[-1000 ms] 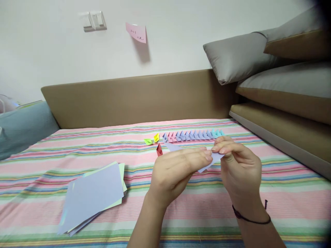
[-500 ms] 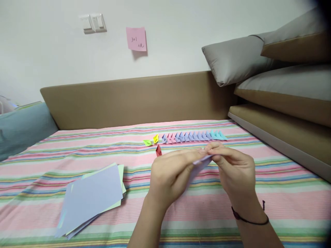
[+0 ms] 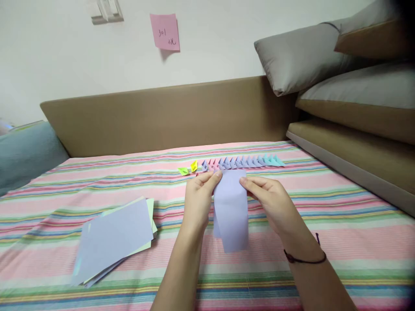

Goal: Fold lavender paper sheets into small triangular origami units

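Observation:
Both hands hold up a folded lavender paper sheet [image 3: 231, 209] above the striped bedspread [image 3: 324, 242]. My left hand [image 3: 199, 201] pinches its upper left corner. My right hand [image 3: 270, 203] pinches the upper right corner; a dark cord sits on that wrist. The paper hangs down between the hands, its lower edges slightly apart. Just beyond the fingers lies a row of small folded paper pieces [image 3: 241, 162] in lavender, pink and teal, with two yellow-green ones [image 3: 188, 168] at its left end.
A loose stack of lavender and pale green paper sheets [image 3: 115, 239] lies to the left. A tan padded board [image 3: 168, 114] runs along the back. Grey and tan cushions [image 3: 343, 86] are piled at the right. A blue-grey pillow [image 3: 26, 151] sits at far left.
The paper was held edge-on and pressed between both hands; now it is turned upright and hangs flat between them. The hands moved left and apart. The view dipped slightly.

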Demonstrator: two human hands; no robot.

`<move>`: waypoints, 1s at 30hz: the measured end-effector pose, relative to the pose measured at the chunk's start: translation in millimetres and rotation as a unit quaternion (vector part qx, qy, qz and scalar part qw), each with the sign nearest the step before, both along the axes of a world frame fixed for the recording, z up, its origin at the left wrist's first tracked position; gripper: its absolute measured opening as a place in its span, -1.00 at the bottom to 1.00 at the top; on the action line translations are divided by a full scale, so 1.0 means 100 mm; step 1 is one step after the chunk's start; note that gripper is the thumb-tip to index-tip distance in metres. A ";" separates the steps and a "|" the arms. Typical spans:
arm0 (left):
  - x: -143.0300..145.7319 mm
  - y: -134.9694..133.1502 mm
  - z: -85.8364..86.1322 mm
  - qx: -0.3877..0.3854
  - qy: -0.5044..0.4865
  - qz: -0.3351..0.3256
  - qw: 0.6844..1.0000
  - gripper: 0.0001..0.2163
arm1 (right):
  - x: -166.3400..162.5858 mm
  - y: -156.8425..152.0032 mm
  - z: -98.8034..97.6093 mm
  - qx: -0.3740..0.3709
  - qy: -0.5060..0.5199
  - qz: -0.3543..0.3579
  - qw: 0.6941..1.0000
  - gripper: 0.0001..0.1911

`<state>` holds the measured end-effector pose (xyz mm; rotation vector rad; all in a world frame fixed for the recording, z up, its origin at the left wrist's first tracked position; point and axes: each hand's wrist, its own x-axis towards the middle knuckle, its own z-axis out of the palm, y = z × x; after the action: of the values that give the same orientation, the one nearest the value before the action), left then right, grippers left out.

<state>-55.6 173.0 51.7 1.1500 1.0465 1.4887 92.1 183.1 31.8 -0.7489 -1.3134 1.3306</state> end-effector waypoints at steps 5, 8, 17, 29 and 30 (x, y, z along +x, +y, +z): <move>0.01 0.02 -0.01 -0.004 -0.010 -0.001 1.000 -0.74 | -0.02 0.00 -0.02 -0.015 0.005 -0.008 1.000 -0.79; 0.01 0.03 -0.03 -0.002 -0.012 -0.005 1.000 -0.73 | -0.03 0.00 -0.02 -0.011 0.007 -0.004 1.000 -0.79; -0.03 0.06 -0.06 0.003 -0.020 0.011 1.000 -0.76 | -0.04 0.00 -0.04 0.006 -0.011 0.008 1.000 -0.77; -0.06 0.08 -0.07 0.015 -0.017 0.042 0.999 -0.78 | -0.03 0.01 -0.04 0.008 -0.058 0.012 0.998 -0.73; -0.06 0.08 -0.07 0.016 -0.018 0.044 0.999 -0.78 | -0.03 0.01 -0.04 0.001 -0.062 0.020 0.998 -0.73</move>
<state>-61.9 180.9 45.2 1.1068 1.0637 1.5948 88.9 183.8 27.9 -0.8182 -1.4352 1.3324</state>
